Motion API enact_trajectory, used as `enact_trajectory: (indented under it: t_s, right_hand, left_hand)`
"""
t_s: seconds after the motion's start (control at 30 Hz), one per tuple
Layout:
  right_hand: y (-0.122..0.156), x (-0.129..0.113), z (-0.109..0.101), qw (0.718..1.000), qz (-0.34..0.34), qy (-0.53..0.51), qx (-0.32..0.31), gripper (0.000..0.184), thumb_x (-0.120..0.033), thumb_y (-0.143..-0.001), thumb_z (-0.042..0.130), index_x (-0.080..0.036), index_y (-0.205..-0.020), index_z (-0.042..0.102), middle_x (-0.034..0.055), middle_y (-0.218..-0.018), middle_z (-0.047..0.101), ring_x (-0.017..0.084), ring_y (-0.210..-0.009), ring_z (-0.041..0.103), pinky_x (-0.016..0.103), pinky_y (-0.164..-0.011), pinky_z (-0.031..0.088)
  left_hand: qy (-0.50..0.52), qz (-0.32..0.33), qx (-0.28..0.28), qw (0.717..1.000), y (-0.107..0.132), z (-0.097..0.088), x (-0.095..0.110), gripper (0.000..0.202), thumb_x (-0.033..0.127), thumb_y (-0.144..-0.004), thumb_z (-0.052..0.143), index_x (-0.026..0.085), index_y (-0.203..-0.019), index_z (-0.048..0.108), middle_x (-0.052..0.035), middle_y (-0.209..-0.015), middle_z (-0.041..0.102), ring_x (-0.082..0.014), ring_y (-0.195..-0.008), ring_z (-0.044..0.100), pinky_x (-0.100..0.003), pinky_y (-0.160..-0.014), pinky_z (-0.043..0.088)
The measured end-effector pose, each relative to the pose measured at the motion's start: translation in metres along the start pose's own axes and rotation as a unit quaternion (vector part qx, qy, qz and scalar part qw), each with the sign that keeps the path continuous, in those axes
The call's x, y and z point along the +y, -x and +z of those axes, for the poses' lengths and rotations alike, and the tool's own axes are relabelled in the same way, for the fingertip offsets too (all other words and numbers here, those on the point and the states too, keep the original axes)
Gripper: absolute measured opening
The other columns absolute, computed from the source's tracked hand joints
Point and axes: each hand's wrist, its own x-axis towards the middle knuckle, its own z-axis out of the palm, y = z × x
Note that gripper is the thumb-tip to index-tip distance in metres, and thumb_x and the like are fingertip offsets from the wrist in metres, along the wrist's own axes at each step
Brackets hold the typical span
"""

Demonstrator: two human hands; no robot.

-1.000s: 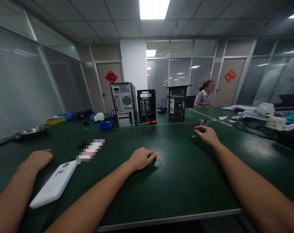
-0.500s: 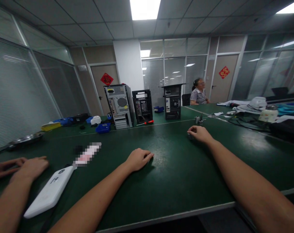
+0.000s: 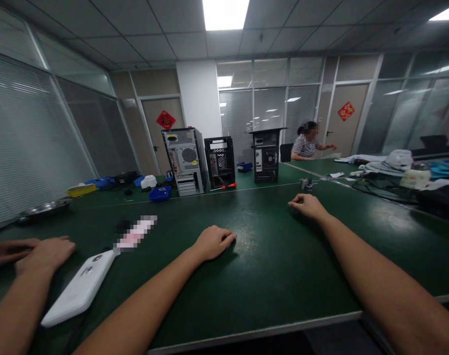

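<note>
My left hand [image 3: 214, 242] rests on the green table [image 3: 269, 266] near the middle, its fingers curled together and pointing right, with no object showing in them. Farther right and a little farther forward, my right hand [image 3: 308, 205] lies with thumb and fingertips drawn together in a pinch. Whatever may be between those fingertips is hidden. Small metal parts [image 3: 306, 184] stand just beyond my right hand. Left of my left forearm lies a white flat device [image 3: 80, 286], apart from both of my hands.
Another person's hands [image 3: 45, 254] rest at the left. Computer cases [image 3: 187, 162], [image 3: 220, 162], [image 3: 266, 157] stand across the table, with a red-handled screwdriver [image 3: 230, 186] and blue bin [image 3: 160, 194]. Cables [image 3: 380, 190] and a white fan [image 3: 391, 162] lie right. A person [image 3: 304, 147] sits behind.
My hands keep nearly the same pose and place. The view has shifted slightly. The seated person at the back now stretches an arm out to the right.
</note>
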Motion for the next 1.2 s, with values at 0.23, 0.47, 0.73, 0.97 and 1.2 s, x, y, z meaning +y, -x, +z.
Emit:
enact_trajectory:
  t_s: [0.23,0.47,0.73,0.97,1.2]
  right_hand:
    - [-0.009,0.012,0.012,0.996,0.028,-0.076,-0.038,0.029,-0.041,-0.083,0.062,-0.018,-0.096,0.073,0.0082,-0.094,0.076,0.022,-0.086,0.070,0.032,-0.081,0.053]
    - [-0.002,0.002,0.013,0.993,-0.015,-0.070,-0.093,0.035,-0.037,-0.090,0.053,-0.020,-0.116,0.070,0.0080,-0.107,0.075,0.023,-0.100,0.069,0.035,-0.091,0.051]
    - [0.015,-0.034,0.022,0.988,-0.122,0.015,-0.088,0.037,-0.023,-0.086,0.061,-0.021,-0.122,0.069,0.0096,-0.119,0.067,0.023,-0.107,0.064,0.035,-0.098,0.048]
    - [0.041,-0.122,0.039,0.944,-0.311,-0.017,-0.107,0.046,-0.027,-0.086,0.067,-0.024,-0.131,0.064,0.0079,-0.116,0.065,0.021,-0.102,0.063,0.036,-0.094,0.049]
    - [0.086,-0.189,0.057,0.885,-0.432,-0.029,-0.172,0.025,-0.024,-0.087,0.068,-0.022,-0.111,0.069,0.0051,-0.105,0.070,0.019,-0.095,0.066,0.030,-0.085,0.049]
  left_hand:
    - [-0.005,0.000,0.005,1.000,0.003,-0.001,-0.003,0.054,0.054,-0.103,0.034,0.021,-0.082,0.071,-0.0042,-0.073,0.068,-0.0174,-0.066,0.060,-0.027,-0.062,0.035]
    - [-0.002,0.006,0.011,1.000,0.006,-0.004,-0.003,0.051,0.054,-0.102,0.038,0.021,-0.082,0.071,-0.0052,-0.076,0.071,-0.0185,-0.069,0.062,-0.028,-0.064,0.037]
    - [0.005,-0.003,-0.001,1.000,0.005,-0.004,-0.003,0.048,0.052,-0.102,0.038,0.022,-0.095,0.075,-0.0061,-0.085,0.074,-0.0197,-0.075,0.065,-0.027,-0.067,0.041]
    - [0.013,-0.025,-0.003,1.000,0.001,-0.003,0.000,0.044,0.051,-0.101,0.040,0.024,-0.110,0.074,-0.0068,-0.099,0.076,-0.0214,-0.085,0.068,-0.028,-0.072,0.045]
    - [0.007,-0.038,0.006,0.999,0.001,-0.003,0.002,0.041,0.050,-0.101,0.041,0.024,-0.111,0.072,-0.0059,-0.090,0.074,-0.0210,-0.078,0.067,-0.028,-0.064,0.040]
